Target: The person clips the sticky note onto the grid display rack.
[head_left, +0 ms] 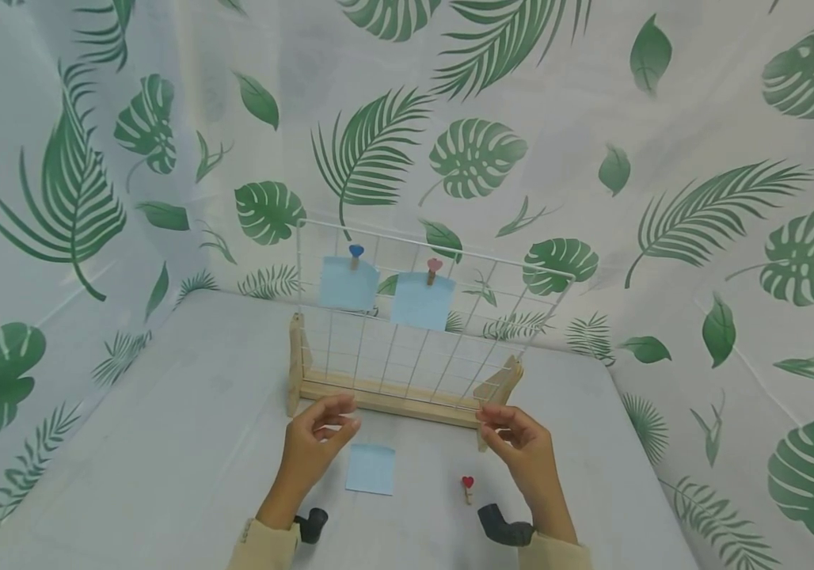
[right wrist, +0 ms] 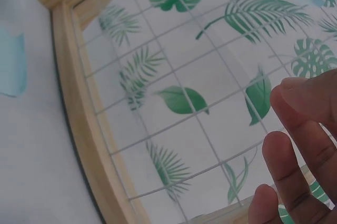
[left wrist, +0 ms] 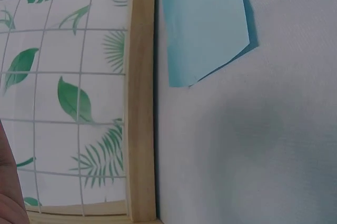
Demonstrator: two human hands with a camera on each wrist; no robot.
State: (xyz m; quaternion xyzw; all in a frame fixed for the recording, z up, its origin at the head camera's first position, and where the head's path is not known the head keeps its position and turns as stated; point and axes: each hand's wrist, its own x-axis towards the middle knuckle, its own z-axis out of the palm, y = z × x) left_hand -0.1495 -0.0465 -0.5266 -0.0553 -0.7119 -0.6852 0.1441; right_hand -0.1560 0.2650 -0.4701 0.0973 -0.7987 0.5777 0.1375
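In the head view my left hand [head_left: 316, 437] hovers above the table, left of a light blue paper square [head_left: 370, 469], its fingers loosely bent around nothing. My right hand [head_left: 521, 439] is near the right foot of a wire grid rack [head_left: 389, 402]. The right wrist view shows its fingers [right wrist: 288, 168] relaxed, with nothing between them. A small wooden clothespin with a red heart [head_left: 467, 484] lies on the table, left of the right wrist. Only a sliver of the left hand [left wrist: 8, 192] shows in the left wrist view.
On the rack's grid hang two light blue paper squares, one by a blue-heart clothespin [head_left: 355, 253], the other by a pink-heart clothespin [head_left: 434, 269]. The rack's wooden base stands on a white-covered table [head_left: 200, 396]. Leaf-printed sheeting [head_left: 407, 103] surrounds the table.
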